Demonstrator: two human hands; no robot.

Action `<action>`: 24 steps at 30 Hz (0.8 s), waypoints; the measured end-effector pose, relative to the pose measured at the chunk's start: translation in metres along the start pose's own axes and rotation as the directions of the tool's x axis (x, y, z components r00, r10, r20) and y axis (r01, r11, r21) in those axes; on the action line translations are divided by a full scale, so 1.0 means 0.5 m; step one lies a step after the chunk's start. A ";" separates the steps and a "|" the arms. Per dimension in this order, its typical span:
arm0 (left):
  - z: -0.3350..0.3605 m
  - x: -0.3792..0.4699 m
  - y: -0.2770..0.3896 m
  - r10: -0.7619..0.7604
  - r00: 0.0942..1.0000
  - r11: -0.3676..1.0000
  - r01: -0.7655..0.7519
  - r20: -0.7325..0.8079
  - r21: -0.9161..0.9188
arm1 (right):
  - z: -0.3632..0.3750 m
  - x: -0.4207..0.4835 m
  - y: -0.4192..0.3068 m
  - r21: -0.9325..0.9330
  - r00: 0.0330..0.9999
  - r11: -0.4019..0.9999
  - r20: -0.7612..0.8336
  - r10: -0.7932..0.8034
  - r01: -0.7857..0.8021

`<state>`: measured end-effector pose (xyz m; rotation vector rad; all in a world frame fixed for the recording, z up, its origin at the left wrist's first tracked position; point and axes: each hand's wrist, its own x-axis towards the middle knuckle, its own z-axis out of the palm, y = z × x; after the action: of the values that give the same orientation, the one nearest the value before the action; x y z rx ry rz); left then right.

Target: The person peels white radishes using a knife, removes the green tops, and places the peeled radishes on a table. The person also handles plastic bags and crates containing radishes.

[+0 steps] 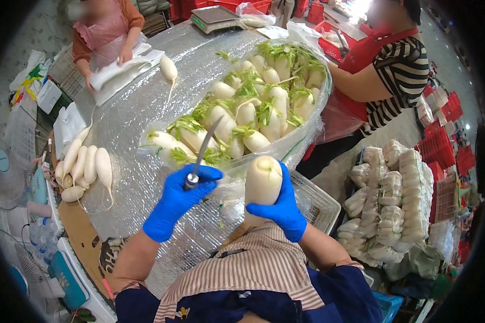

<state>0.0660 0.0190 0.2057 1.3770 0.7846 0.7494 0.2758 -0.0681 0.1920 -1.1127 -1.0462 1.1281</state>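
In a blue glove, my left hand (180, 198) grips the handle of a knife (207, 141), its curved blade pointing up and away from me. My right hand (281, 208), gloved the same way, is wrapped around a thick white radish (262, 185). That radish stands nearly upright, its cut top end facing me and no leaves on it. Just beyond both hands lies a clear plastic bag (321, 121), spread open and full of white radishes with green leaf stubs (222, 121). The radish's lower end is partly hidden by my right hand.
Trimmed radishes (91, 165) are piled at the table's left, and a single radish (168, 68) lies farther back. A digital scale (216, 19) stands at the far edge. Two people work across the table, one handling white bags (125, 74). Bagged radishes (388, 202) and a white crate (319, 202) are at right.
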 end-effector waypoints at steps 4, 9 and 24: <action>0.049 -0.027 -0.079 0.135 0.978 0.987 -0.120 0.156 -0.104 | 0.069 0.019 -0.011 0.301 0.982 0.952 -0.156 0.104 -0.053; 0.032 -0.051 -0.121 -0.026 0.997 0.992 0.036 0.075 -0.123 | 0.104 0.019 0.002 0.255 0.996 0.967 -0.081 0.042 -0.020; -0.020 -0.105 -0.104 -0.176 0.974 0.901 0.219 0.146 -0.374 | 0.056 0.137 -0.036 -0.251 0.971 0.967 0.238 0.022 0.040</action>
<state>0.0292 -0.0222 0.1555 0.9549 0.6369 0.6237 0.2600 0.0014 0.2181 -1.1896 -1.4153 1.1637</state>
